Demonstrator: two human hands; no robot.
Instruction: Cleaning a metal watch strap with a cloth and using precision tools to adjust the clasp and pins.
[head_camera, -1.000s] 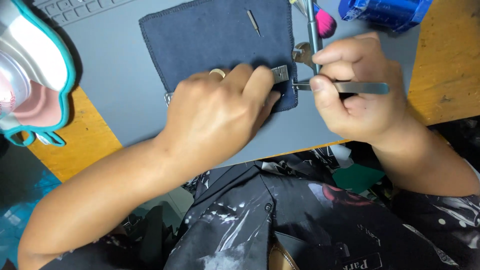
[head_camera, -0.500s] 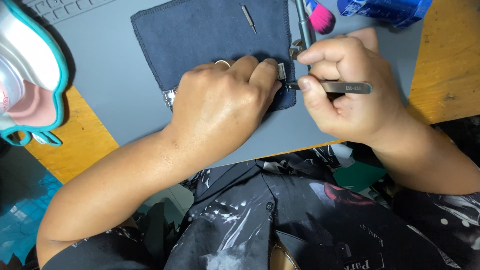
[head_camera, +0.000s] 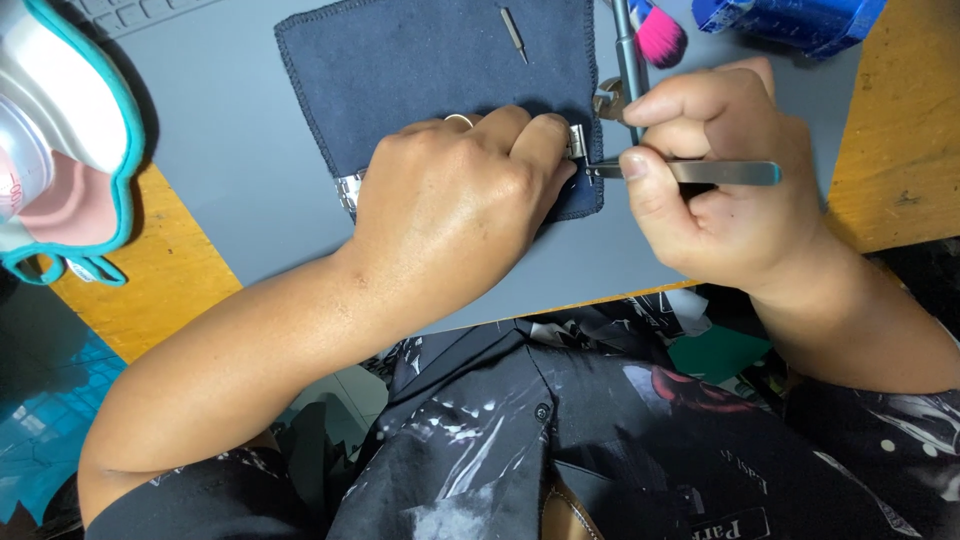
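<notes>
My left hand (head_camera: 460, 195) lies closed over a metal watch band (head_camera: 347, 189) on a dark blue cloth (head_camera: 420, 70); the band's clasp end (head_camera: 577, 140) shows at my fingertips and its links stick out by my wrist. My right hand (head_camera: 725, 190) pinches metal tweezers (head_camera: 690, 171) whose tips touch the clasp end. A ring sits on one left finger. Most of the band is hidden under my left hand.
The cloth rests on a grey work mat (head_camera: 220, 150) over a wooden table (head_camera: 900, 120). A small metal pin (head_camera: 513, 33) lies on the cloth. A screwdriver shaft (head_camera: 627, 50), pink brush (head_camera: 660, 35) and blue box (head_camera: 790, 20) are at the back right; a teal-rimmed lamp (head_camera: 60, 130) stands left.
The view has shifted slightly, so the cloth sits a little lower in frame. Both hands stay together at the clasp end, with the tweezers still on it.
</notes>
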